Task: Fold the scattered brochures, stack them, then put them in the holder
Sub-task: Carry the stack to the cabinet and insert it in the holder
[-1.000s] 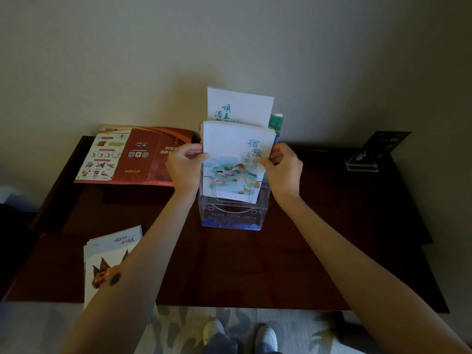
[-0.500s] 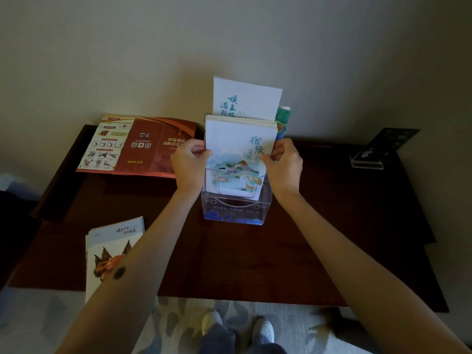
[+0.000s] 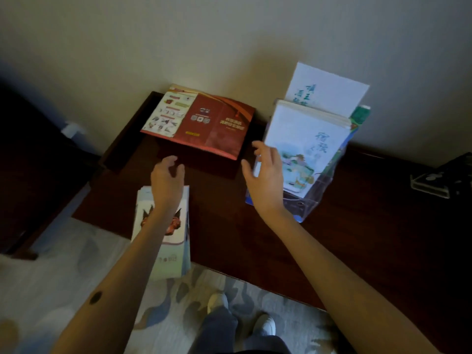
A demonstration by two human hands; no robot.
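Your left hand (image 3: 167, 180) hangs over the far end of the folded stack (image 3: 176, 251) at the near-left edge of the tabletop (image 3: 357, 238). Fingers loosely curled, gripping nothing; wrist & forearm cover much of the top cover. That stack overhangs the front edge a bit.

Your right hand (image 3: 265, 175) is up in front of the left side of the clear holder (image 3: 309, 205), fingers spread & relaxed, nothing in it. Can't tell if it touches the holder wall.

The holder stands on the right half of the tabletop, nr the wall. A thick front bundle (image 3: 309, 139) of white-covered brochures sits upright in its front pocket, w/ a taller white brochure (image 3: 329, 90) behind & a green-edged one (image 3: 360, 114) at back right.

The red brochure (image 3: 204, 123) lies unfolded at the back against the wall, left of the holder, apart from both hands. A small acrylic stand (image 3: 431, 185) sits far right. Whole view is motion-blurred.
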